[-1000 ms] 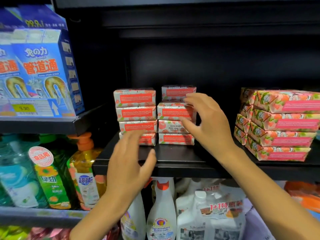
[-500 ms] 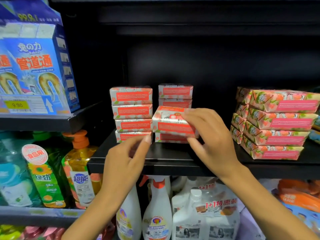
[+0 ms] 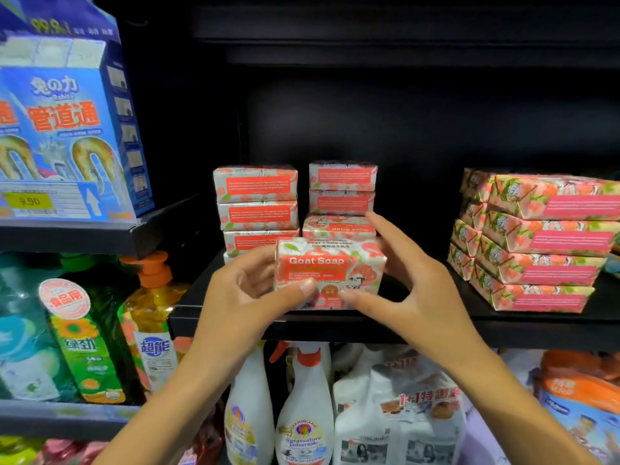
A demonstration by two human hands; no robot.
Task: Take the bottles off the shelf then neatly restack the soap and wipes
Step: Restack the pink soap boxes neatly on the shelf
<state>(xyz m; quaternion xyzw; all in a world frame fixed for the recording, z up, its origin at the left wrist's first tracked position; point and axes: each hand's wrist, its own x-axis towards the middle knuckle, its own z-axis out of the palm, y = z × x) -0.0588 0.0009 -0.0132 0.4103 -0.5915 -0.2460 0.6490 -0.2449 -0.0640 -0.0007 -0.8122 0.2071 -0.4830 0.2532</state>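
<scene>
Soap box (image 3: 330, 273) between hands — left hand (image 3: 245, 297), right hand (image 3: 412, 290) thumbs, fingers pinching it.

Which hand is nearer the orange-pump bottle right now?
Left. The left hand grips the left end of the Goat Soap box, just up-right of the orange-pump bottle; the right hand holds the other end, farther right.

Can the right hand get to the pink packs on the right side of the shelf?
Probably yes, once it lets go: the right hand grips the Goat Soap box with the left hand, and only bare shelf lies between it and the pink packs.
</scene>
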